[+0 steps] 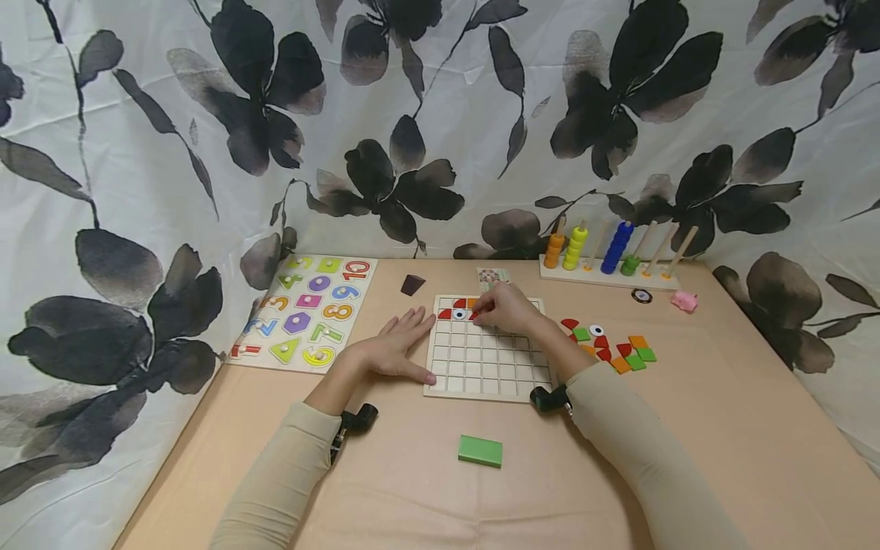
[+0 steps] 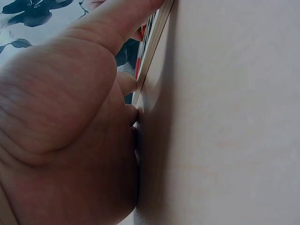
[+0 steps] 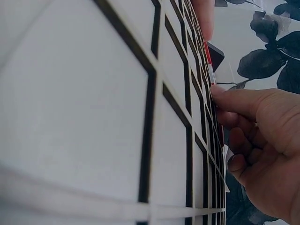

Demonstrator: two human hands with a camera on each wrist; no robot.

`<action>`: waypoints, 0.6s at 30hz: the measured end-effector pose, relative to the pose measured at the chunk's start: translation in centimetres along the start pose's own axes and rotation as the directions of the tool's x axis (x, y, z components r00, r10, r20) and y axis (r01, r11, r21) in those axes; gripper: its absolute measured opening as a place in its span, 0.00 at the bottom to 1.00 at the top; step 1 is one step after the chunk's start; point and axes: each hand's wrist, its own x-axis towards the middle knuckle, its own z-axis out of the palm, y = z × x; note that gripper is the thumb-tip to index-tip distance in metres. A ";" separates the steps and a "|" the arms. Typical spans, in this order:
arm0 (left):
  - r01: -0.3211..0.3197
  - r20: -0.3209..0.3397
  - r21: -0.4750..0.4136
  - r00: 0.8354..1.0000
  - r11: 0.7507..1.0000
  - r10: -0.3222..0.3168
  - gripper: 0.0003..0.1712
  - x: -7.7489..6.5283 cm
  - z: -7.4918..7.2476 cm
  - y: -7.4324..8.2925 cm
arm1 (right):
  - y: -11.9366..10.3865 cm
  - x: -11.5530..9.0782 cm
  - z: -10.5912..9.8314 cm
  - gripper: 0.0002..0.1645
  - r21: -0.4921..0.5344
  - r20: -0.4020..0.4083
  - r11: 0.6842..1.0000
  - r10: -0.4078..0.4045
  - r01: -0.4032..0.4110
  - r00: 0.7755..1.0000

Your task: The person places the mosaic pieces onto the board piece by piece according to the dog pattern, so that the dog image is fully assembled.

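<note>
A white square grid board [image 1: 488,376] lies on the table, with several small red, orange and white tiles set in its upper left cells. My left hand [image 1: 393,347] rests flat by the board's left edge, its fingers stretched out and the thumb near the lower left corner. In the left wrist view the thumb [image 2: 108,23] touches the board's side [image 2: 157,42]. Over the upper rows, my right hand [image 1: 510,309] pinches a small red tile [image 1: 473,315] beside the white tile with a round dot [image 1: 458,314]. The right fingers hide several cells.
Loose red, green, orange and white tiles [image 1: 635,364] lie right of the board. A picture card [image 1: 491,276] sits behind it, a green block [image 1: 480,451] in front. Around stand a number puzzle [image 1: 297,322], a dark piece [image 1: 412,285], a peg stacker [image 1: 608,276], a round disc [image 1: 642,296] and a pink figure [image 1: 684,301].
</note>
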 end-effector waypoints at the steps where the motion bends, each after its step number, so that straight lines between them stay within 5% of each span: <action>1: 0.000 -0.002 0.000 1.000 1.000 0.000 0.71 0.0 0.0 0.0 | 0.0 0.0 0.0 0.11 -0.003 0.000 1.000 0.002 -0.002 1.000; 10: -0.004 -0.009 0.000 1.000 1.000 0.004 0.72 -0.1 0.1 0.0 | 0.6 -1.2 -2.0 0.17 0.006 -0.047 0.999 -0.052 0.052 0.998; 18: -0.004 -0.006 0.011 1.000 1.000 0.004 0.72 0.0 0.1 0.1 | 3.1 -7.1 -8.1 0.19 0.056 -0.212 0.998 0.003 0.009 0.977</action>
